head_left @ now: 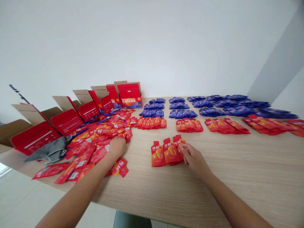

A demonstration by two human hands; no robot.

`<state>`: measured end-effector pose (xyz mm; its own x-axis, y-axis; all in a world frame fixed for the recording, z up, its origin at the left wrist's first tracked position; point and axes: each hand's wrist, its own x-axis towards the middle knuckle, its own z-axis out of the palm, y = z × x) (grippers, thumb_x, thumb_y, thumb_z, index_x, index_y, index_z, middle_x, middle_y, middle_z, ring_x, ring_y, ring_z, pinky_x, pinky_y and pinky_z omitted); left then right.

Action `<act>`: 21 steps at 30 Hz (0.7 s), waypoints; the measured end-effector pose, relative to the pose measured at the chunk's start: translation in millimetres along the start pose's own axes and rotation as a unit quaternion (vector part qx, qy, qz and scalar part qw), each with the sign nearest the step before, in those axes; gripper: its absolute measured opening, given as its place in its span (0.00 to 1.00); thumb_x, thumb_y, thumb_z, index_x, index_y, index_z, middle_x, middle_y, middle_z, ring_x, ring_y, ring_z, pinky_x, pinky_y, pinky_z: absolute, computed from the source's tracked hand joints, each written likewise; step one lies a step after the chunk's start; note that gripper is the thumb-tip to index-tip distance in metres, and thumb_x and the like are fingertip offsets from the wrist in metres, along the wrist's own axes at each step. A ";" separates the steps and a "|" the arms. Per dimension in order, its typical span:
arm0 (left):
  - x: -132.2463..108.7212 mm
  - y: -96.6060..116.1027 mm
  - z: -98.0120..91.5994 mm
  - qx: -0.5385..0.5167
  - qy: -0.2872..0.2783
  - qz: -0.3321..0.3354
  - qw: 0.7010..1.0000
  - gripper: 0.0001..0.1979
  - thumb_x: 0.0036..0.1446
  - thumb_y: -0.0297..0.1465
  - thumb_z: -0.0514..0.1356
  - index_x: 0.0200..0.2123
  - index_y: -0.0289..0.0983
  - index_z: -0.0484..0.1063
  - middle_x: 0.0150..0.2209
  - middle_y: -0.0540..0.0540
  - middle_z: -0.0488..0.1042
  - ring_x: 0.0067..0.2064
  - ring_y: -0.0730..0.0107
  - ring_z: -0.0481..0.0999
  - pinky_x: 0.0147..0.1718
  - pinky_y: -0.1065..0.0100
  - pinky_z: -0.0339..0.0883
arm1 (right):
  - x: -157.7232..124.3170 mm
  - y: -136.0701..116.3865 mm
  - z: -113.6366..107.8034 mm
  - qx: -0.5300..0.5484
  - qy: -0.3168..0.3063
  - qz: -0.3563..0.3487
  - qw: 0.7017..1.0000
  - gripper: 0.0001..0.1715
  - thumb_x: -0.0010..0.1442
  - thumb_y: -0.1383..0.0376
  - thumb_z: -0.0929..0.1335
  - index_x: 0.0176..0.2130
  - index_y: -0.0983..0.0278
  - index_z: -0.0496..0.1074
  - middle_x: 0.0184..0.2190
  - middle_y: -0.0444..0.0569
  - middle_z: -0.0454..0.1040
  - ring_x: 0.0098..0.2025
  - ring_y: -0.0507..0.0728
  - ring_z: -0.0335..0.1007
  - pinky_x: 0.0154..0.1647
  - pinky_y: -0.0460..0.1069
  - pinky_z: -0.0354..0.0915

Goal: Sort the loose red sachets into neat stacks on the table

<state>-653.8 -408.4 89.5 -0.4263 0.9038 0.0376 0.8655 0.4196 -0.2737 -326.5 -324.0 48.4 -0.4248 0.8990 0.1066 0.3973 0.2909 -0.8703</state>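
Note:
My left hand [118,147] reaches into a loose pile of red spouted pouches [102,134]. Its fingers are curled downward among them, and what they grip is hidden. My right hand [192,156] has thumb and fingers pinched together at the edge of a red pouch [178,141], the rightmost in a small group. Beside that one lie a middle pouch [171,152] and a left pouch [158,155], flat on the table, overlapping, spouts pointing away from me. A single red pouch [120,167] lies at the pile's near right edge.
Open red cartons [129,96] line the table's [225,171] back and left side. Grey cloth [51,150] lies by the pile. Stacked red pouches [189,125] form a row behind my right hand, with several blue pouch stacks [182,113] farther back, near the wall.

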 end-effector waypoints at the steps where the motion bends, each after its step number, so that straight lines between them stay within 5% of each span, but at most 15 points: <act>1: 0.6 -0.6 -4.2 -0.002 0.006 0.001 1.000 0.18 0.58 0.23 0.44 0.38 0.27 0.74 0.39 0.29 0.77 0.44 0.52 0.76 0.39 0.62 0.65 | -0.5 -1.0 -0.2 0.009 0.002 0.000 1.000 0.20 0.61 0.51 0.57 0.39 0.61 0.67 0.11 0.35 0.61 0.17 0.54 0.63 0.24 0.48 0.58; 8: -6.0 16.5 -41.6 -0.048 0.127 0.035 0.990 0.16 0.64 0.32 0.44 0.40 0.30 0.69 0.38 0.32 0.76 0.43 0.51 0.76 0.37 0.62 0.67 | -4.1 -8.5 0.5 0.097 -0.030 0.022 0.995 0.19 0.59 0.50 0.60 0.36 0.61 0.68 0.11 0.35 0.62 0.12 0.49 0.56 0.16 0.45 0.53; 11: -21.3 50.3 -55.3 -0.081 0.154 0.114 0.978 0.14 0.64 0.30 0.45 0.41 0.32 0.68 0.38 0.35 0.75 0.43 0.56 0.75 0.40 0.63 0.67 | -5.1 -13.0 2.0 0.185 -0.077 0.049 0.978 0.24 0.55 0.45 0.62 0.36 0.63 0.68 0.13 0.38 0.65 0.12 0.49 0.57 0.13 0.44 0.51; 16: -53.7 128.9 -61.8 -0.182 0.115 0.310 0.926 0.08 0.61 0.26 0.50 0.36 0.35 0.69 0.34 0.40 0.74 0.40 0.60 0.74 0.38 0.64 0.68 | -6.1 -20.2 4.1 0.337 -0.155 0.075 0.926 0.32 0.53 0.40 0.62 0.40 0.64 0.70 0.28 0.51 0.77 0.29 0.57 0.75 0.24 0.49 0.68; 21: -72.6 176.9 -52.5 -0.242 0.166 0.457 0.840 0.08 0.62 0.27 0.50 0.34 0.35 0.69 0.35 0.39 0.73 0.41 0.59 0.73 0.41 0.59 0.67 | -4.9 -15.3 4.2 0.385 -0.092 0.118 0.911 0.24 0.47 0.45 0.70 0.28 0.62 0.68 0.24 0.46 0.74 0.28 0.57 0.73 0.29 0.50 0.68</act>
<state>-455.9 -395.4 88.8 0.5012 0.8066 0.3134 0.8310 -0.5497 0.0857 -333.9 -334.3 59.1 -0.5589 0.8161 -0.1473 -0.1629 -0.2822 -0.9454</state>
